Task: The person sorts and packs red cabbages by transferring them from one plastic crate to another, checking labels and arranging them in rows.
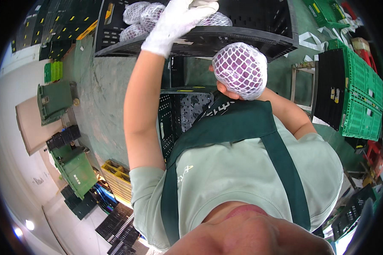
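My left hand (182, 24) wears a white glove and reaches over the black plastic crate (242, 33) at the top of the view. Its fingertips run up to the frame's edge, so what they touch is hidden. Beneath and beside it lie several wrapped purple produce items (133, 32). Bare fingers of my right hand (227, 91) hold a round purple produce item (241, 71) in white netting and clear film. This item is in front of the crate's near wall, close to my dark green apron (223, 127), and covers most of that hand.
Below the upper crate stands another black crate (167, 121), partly behind my apron. To the right are a metal-framed stand (303, 84) and green crates (362, 95). Green wheeled bins (56, 102) and yellow crates (115, 181) stand to the left.
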`<control>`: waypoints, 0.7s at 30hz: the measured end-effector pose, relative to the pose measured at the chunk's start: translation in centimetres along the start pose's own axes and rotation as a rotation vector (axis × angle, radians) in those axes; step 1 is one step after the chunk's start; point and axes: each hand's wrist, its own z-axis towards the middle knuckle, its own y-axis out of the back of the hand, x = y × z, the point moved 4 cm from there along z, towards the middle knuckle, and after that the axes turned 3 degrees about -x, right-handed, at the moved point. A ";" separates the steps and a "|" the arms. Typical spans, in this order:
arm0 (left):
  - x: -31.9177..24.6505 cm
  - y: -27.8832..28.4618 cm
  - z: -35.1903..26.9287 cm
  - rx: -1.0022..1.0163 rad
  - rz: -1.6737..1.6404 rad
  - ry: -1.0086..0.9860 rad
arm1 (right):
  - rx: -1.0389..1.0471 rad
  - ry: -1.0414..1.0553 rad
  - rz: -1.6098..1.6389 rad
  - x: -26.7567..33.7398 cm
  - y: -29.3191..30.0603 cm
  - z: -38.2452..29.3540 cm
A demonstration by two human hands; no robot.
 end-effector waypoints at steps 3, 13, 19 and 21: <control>-4.8 -1.3 -5.1 -0.051 -0.256 -0.066 | 0.050 -0.099 0.054 -0.1 0.4 0.4; 0.4 -8.0 -16.1 -0.224 -0.557 0.114 | -0.119 -0.143 0.056 -2.3 2.9 0.1; 1.2 -10.2 -19.1 -0.447 -0.665 0.169 | -0.467 0.081 -1.028 -0.8 2.6 -1.3; 1.0 -10.5 -20.0 -0.497 -0.703 0.188 | -0.596 0.186 -1.217 -0.8 1.5 -1.5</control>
